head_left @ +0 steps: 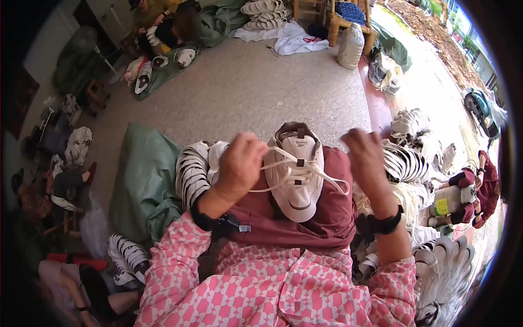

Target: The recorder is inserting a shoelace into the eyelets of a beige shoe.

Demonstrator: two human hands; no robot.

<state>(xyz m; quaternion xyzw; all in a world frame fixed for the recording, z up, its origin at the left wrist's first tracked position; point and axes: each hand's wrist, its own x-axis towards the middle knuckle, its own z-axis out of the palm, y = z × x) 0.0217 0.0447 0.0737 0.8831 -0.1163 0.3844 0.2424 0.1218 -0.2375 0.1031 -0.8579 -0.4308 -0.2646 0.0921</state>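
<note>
A white and beige sneaker (294, 197) rests on my maroon-covered lap, its toe toward me. A cream shoelace (333, 181) passes through part of its eyelets, with loose lengths lying out to both sides. Left of the shoe's opening, my left hand (242, 163) is closed, fingertips pinched against a stretch of the lace. My right hand (366, 158) is raised on the other side, apart from the shoe. Its fingers are bent and smeared by motion, so whether they hold anything cannot be made out. Dark bands circle both wrists.
Stacked shoe uppers (190, 169) stand by my left knee, beside a green tarp (143, 180). More uppers (404, 162) and pale laces (406, 204) are heaped at my right. Farther off are a plastic jug (351, 46), a bamboo chair (333, 32) and other people seated among shoes.
</note>
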